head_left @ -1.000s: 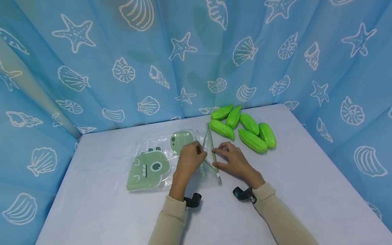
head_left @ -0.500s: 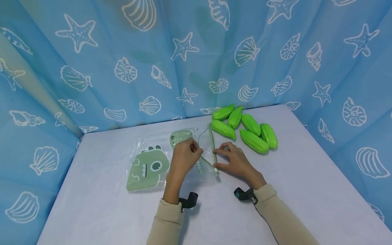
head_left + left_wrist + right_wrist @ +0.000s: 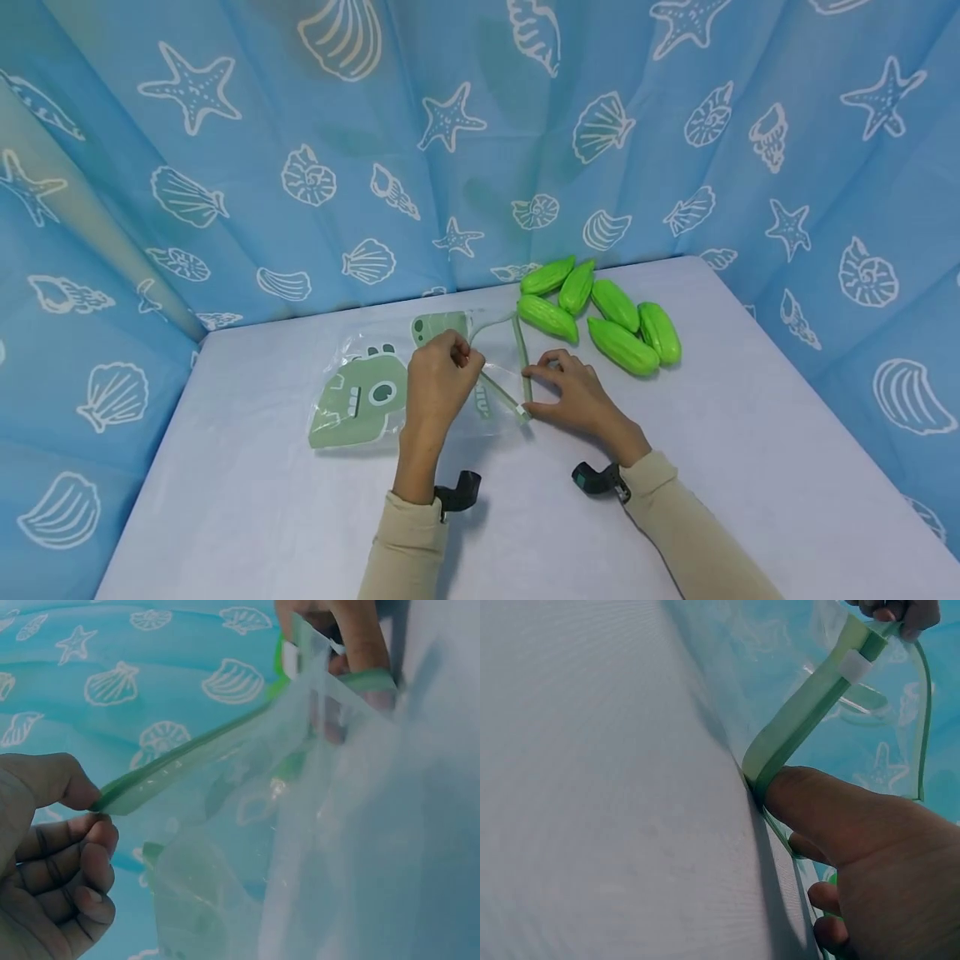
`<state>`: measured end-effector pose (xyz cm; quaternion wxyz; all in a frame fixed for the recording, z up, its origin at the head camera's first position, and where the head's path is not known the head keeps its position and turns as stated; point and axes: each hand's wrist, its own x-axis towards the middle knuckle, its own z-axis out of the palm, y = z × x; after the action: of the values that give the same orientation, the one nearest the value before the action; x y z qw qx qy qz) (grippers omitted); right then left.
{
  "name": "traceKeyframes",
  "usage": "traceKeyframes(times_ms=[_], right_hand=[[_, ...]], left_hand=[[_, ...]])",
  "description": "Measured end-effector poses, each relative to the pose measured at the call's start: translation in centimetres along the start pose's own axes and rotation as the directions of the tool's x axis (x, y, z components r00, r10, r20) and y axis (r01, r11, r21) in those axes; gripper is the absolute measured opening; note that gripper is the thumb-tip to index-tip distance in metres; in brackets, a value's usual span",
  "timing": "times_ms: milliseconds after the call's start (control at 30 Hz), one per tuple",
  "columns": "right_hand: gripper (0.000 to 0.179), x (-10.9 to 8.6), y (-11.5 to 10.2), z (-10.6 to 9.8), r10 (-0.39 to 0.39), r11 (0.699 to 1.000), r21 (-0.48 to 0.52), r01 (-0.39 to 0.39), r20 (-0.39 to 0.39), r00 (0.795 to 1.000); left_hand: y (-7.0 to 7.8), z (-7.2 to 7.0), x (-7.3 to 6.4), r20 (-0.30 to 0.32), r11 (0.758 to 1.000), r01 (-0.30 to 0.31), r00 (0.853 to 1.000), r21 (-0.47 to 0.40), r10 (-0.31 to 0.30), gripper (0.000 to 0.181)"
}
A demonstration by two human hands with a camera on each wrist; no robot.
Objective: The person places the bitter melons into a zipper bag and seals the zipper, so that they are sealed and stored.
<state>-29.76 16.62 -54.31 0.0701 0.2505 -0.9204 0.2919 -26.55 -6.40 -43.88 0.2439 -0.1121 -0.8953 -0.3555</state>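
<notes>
A clear plastic zip bag with green cartoon dinosaur prints lies on the white table, its mouth to the right. My left hand pinches the upper green zip strip between thumb and fingers, holding it raised and to the left. At the bag's right side, my right hand presses the lower green strip with thumb and index finger set apart along it. The mouth gapes between the two strips. A white slider sits near the front corner of the zip.
Several bright green ridged gourds lie in a cluster beyond my right hand, close to the bag's far corner. A blue curtain with shell and starfish prints stands around the back and sides of the table.
My left hand has moved left with the upper zip strip, and the bag's mouth has widened. My right hand has stayed at the lower strip.
</notes>
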Motion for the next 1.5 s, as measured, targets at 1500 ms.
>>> traceKeyframes(times_ms=[1500], right_hand=[[0.061, -3.2, 4.0, -11.7, 0.391, 0.913, -0.056, -0.403, -0.157, 0.907]], left_hand=[[0.4, -0.3, -0.1, 0.093, 0.994, 0.11, 0.99, -0.011, -0.109, 0.012]])
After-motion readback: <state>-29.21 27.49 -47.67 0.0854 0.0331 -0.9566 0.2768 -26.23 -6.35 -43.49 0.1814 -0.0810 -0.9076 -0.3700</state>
